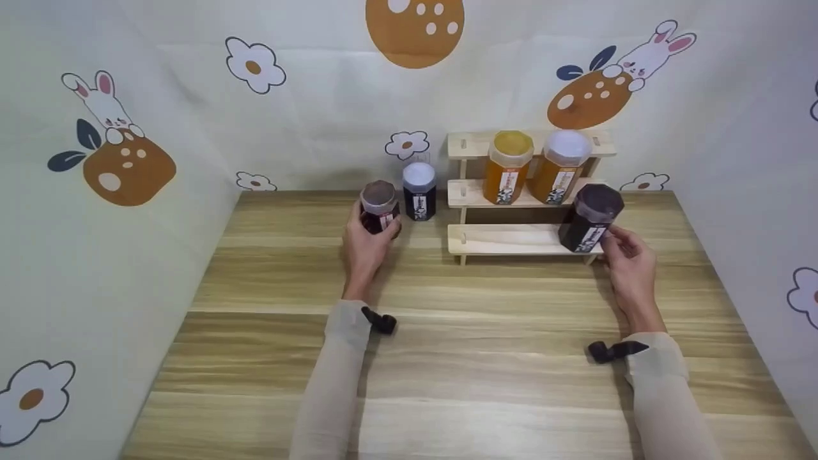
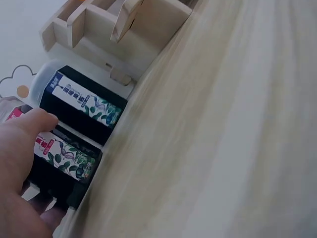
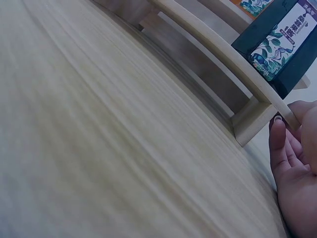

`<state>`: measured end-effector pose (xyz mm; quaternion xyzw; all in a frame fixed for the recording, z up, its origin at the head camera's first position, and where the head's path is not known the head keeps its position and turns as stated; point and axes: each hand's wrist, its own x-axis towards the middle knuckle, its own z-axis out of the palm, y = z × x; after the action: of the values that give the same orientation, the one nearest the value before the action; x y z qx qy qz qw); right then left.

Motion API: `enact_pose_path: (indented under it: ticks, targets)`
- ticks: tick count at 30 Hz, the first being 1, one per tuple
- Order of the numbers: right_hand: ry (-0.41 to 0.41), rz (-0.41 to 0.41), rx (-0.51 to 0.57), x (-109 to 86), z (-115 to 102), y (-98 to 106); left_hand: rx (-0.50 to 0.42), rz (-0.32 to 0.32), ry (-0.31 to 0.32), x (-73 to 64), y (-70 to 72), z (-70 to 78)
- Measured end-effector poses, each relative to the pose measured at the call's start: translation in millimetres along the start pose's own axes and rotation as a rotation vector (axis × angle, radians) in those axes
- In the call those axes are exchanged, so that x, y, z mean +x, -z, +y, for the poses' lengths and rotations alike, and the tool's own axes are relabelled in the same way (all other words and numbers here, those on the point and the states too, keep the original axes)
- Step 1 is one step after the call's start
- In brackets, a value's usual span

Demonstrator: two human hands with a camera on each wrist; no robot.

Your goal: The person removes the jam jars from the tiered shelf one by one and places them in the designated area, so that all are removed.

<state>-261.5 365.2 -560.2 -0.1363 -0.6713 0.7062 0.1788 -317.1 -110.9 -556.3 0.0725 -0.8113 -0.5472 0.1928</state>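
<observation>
My left hand [image 1: 369,246] grips a dark octagonal jar [image 1: 378,207] with a clear brownish lid and red-marked label, thumb across its front. Beside it stands a dark jar with a white lid [image 1: 420,195]. The held jar's base is close to the tabletop in the left wrist view. My right hand [image 1: 631,271] is at the right end of the lowest board of a wooden rack [image 1: 511,239], fingers curled at the board's end. Just above them, a dark jar with a purple-black lid [image 1: 591,217] stands on that board. Part of the right hand is cut off in its wrist view.
Two amber jars, one with a yellow lid [image 1: 509,169] and one with a white lid [image 1: 562,167], stand side by side on the middle board. The three-step rack is near the printed backdrop [image 1: 319,128]. Backdrop cloth also flanks the wooden table [image 1: 486,358].
</observation>
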Motion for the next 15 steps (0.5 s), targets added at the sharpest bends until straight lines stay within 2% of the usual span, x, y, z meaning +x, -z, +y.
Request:
enact_pose_path:
  ticks: [6,15]
  targets:
    - [-0.010,-0.008,0.000,3.3,3,0,0.026,-0.077,0.013,11.2,4.2,-6.5]
    - [-0.006,0.000,-0.004,1.6,3,1,0.010,-0.185,-0.008,29.3,3.8,-9.9]
